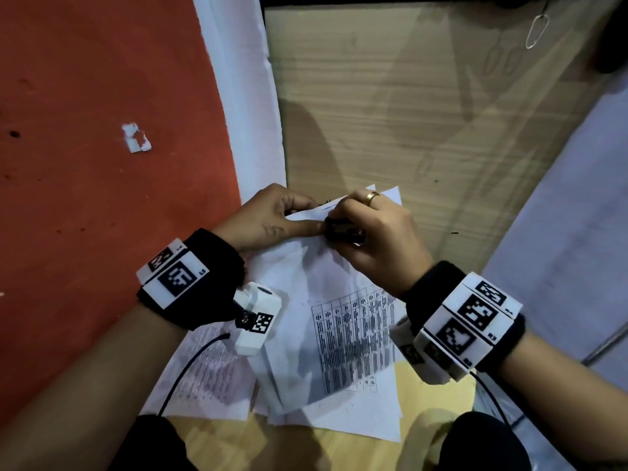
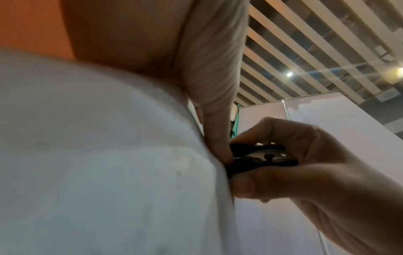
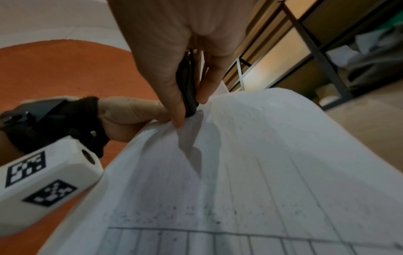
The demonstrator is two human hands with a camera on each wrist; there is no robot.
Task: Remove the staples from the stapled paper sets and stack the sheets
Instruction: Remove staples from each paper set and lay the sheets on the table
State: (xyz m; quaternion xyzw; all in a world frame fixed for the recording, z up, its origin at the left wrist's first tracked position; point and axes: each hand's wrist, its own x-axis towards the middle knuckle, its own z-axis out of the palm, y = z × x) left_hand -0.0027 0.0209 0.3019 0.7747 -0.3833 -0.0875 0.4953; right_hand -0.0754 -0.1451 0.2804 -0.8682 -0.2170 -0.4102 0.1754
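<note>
**Staple remover at the paper's far corner**

While the left hand (image 1: 268, 215) pinches the far corner of the stapled paper set (image 1: 339, 317) between thumb and fingers, the right hand (image 1: 370, 239) squeezes a black staple remover (image 1: 343, 231) between thumb and fingers, right against that same corner. The set lies on the wooden table (image 1: 407, 113), its gripped corner at about 12 o'clock from the person and lifted a little off the table; more printed sheets (image 1: 210, 368) lie under it toward 7 o'clock.

To do this step well, I'd say the left hand should keep the corner taut and flat, just beside the tool, so the paper does not tear as the staple comes up. The tool should bite squarely under the staple's back and lift slowly, not twist. The paper already creases near the grip, so a gentle pull looks wise.

The staple itself cannot be seen in any view; hands and tool cover it, so whether the tool has caught it is unclear. The tool's teeth are hidden too. In the left wrist view the paper fills most of the picture as a blur. How many sheets the set has I cannot tell. A paper clip (image 1: 537, 30) lies at 1 o'clock, well apart, and a torn scrap (image 1: 136, 137) sits on the red floor (image 1: 85, 198) at 10 o'clock.
</note>
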